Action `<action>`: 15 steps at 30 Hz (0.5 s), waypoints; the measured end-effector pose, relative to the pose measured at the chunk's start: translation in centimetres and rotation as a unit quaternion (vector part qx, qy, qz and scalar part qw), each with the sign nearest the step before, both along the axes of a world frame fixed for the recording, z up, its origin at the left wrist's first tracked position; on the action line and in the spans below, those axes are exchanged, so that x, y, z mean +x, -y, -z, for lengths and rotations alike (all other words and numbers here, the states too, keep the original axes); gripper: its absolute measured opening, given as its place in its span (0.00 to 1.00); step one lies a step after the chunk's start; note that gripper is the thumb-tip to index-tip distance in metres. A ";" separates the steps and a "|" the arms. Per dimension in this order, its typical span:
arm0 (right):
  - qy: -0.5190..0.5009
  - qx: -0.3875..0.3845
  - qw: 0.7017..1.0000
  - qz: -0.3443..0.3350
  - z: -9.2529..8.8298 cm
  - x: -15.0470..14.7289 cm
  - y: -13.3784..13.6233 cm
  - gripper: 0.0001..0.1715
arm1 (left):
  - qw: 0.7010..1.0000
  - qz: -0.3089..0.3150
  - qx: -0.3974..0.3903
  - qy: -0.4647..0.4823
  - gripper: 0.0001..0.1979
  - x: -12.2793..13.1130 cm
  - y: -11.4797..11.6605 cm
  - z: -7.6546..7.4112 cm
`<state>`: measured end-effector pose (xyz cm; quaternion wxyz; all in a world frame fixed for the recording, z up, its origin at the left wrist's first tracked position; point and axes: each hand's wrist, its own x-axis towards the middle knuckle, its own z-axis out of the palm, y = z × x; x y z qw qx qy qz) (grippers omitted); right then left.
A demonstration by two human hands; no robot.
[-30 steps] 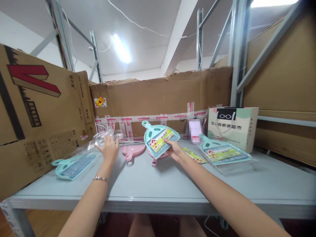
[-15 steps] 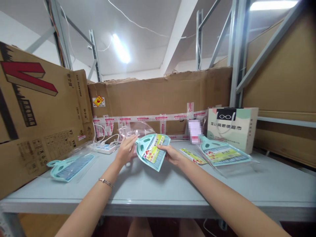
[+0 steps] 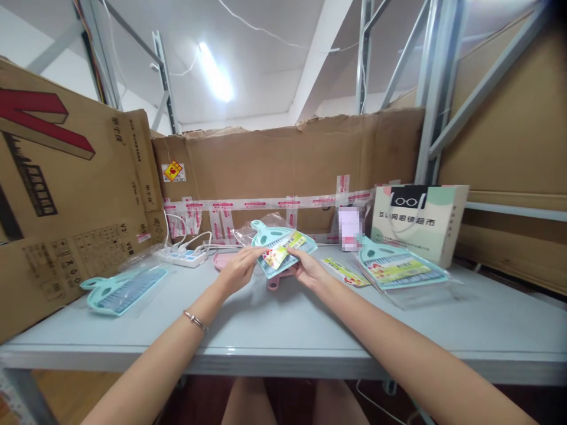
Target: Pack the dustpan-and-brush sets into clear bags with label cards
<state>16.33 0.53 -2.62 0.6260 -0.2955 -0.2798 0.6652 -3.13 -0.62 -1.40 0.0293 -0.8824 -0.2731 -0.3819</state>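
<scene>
The person's right hand (image 3: 309, 270) grips the teal dustpan (image 3: 278, 241) with its printed card (image 3: 283, 252) above the table (image 3: 292, 330), while the left hand (image 3: 241, 271) touches the near-left edge, its grip unclear.

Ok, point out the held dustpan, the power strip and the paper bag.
Held dustpan (image 3: 266, 235), head view: teal body below handle.
Power strip (image 3: 190, 258), head view: top face.
Paper bag (image 3: 407, 227), head view: front panel.

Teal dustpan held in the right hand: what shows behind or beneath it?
Past the teal dustpan show crinkled clear plastic, part of a pink piece and a pink handle. What lies between them is covered by the dustpan and the left hand.
</scene>
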 end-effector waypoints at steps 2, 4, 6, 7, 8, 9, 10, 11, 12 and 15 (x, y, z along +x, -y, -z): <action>-0.019 0.008 0.999 0.027 0.2 -0.1 -0.1 0.08 | 0.999 0.022 -0.015 -0.021 0.22 0.4 0.7 0.0; -0.022 0.019 0.999 0.036 0.3 -0.1 -0.1 0.09 | 1.000 0.023 -0.007 0.017 0.21 0.5 1.2 -0.4; -0.025 0.024 0.998 0.053 0.2 -0.2 0.1 0.10 | 0.986 -0.029 0.010 0.165 0.20 0.4 1.3 -1.1; -0.029 0.025 0.997 0.061 0.1 -0.3 0.3 0.10 | 0.962 -0.071 0.000 0.265 0.20 0.4 1.1 -1.6; -0.034 0.025 0.997 0.070 0.0 -0.4 0.4 0.10 | 0.926 -0.116 -0.039 0.358 0.21 0.4 0.7 -2.1; -0.039 0.026 0.996 0.078 -0.1 -0.5 0.6 0.10 | 0.882 -0.154 -0.109 0.432 0.21 0.5 0.3 -2.5; -0.042 0.026 0.995 0.083 -0.2 -0.6 0.8 0.10 | 0.835 -0.180 -0.208 0.476 0.22 0.7 -0.2 -2.8; -0.043 0.025 0.995 0.084 -0.2 -0.8 0.9 0.10 | 0.790 -0.184 -0.320 0.490 0.23 1.0 -0.7 -3.0; -0.042 0.023 0.995 0.084 -0.2 -0.9 1.0 0.10 | 0.749 -0.168 -0.417 0.487 0.24 1.5 -1.0 -3.0; -0.037 0.019 0.996 0.076 0.0 -1.3 1.2 0.11 | 0.703 -0.045 -0.543 0.458 0.25 3.4 -1.3 -2.1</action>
